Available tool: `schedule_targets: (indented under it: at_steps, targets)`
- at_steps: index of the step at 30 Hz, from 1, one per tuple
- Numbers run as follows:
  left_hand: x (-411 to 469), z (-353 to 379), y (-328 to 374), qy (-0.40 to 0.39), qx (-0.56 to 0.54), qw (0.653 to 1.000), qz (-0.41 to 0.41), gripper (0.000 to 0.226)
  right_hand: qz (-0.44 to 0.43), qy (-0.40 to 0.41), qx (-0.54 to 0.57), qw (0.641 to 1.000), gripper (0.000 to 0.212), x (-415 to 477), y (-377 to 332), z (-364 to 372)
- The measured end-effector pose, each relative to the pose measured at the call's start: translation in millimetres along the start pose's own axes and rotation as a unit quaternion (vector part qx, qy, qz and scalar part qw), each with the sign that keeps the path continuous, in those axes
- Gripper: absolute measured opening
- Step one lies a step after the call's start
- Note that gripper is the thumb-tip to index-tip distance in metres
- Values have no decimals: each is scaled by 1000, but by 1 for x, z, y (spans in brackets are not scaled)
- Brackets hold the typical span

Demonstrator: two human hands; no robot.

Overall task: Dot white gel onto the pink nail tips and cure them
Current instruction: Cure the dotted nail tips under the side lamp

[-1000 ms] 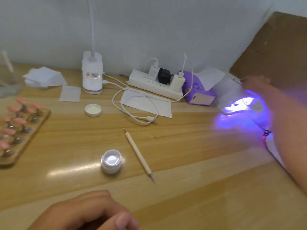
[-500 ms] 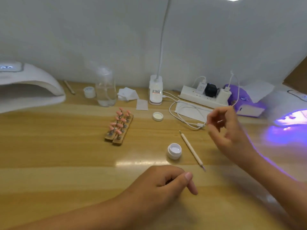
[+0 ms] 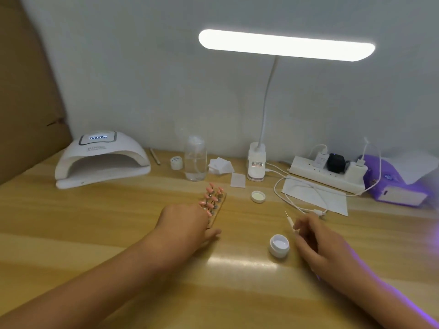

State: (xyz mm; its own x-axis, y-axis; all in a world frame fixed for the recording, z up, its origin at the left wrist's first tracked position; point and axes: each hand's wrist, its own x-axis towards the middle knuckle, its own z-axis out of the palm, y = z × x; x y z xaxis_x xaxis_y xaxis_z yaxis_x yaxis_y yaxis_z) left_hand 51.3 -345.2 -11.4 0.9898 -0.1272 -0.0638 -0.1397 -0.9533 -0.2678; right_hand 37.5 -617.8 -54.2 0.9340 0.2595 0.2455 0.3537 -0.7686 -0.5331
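Observation:
Several pink nail tips (image 3: pixel 213 194) stand on a wooden holder (image 3: pixel 219 205) at the middle of the wooden table. My left hand (image 3: pixel 185 225) covers the holder's near end, thumb under that end, and appears to grip it. An open jar of white gel (image 3: pixel 279 245) sits to the right, its lid (image 3: pixel 258 196) lying farther back. Just right of the jar, my right hand (image 3: pixel 317 243) pinches the dotting tool (image 3: pixel 290 222), whose thin tip points up and away; the rest of the tool is hidden by my fingers.
A white curing lamp (image 3: pixel 102 160) stands at the back left. Along the wall are a clear bottle (image 3: pixel 195 160), a small jar (image 3: pixel 177 162), wipes (image 3: pixel 221 166), a desk lamp base (image 3: pixel 256 162), a power strip (image 3: pixel 327 176) with a cable, and a purple pack (image 3: pixel 392 186). Purple glow shows at the right edge.
My view swung left and up, away from the glowing lamp. My left hand went forward onto the holder's near end. My right hand came down and took hold of the dotting tool.

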Motion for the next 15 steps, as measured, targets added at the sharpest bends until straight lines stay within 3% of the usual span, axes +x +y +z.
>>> schedule_targets:
  at_steps: [6, 13, 15]
  targets:
    - [-13, 10, 11, 50, -81, 985, 141, 52, -17, 112, 257, 960, 35, -1, -12, 3]
    - [-6, 19, 12, 145, -97, 980, 98, 31, 29, 201, 398, 895, 40, 7, -1, -2]
    - [-2, 22, 12, 166, -88, 977, 99, 30, 25, 207, 436, 875, 27, 9, 1, -4]
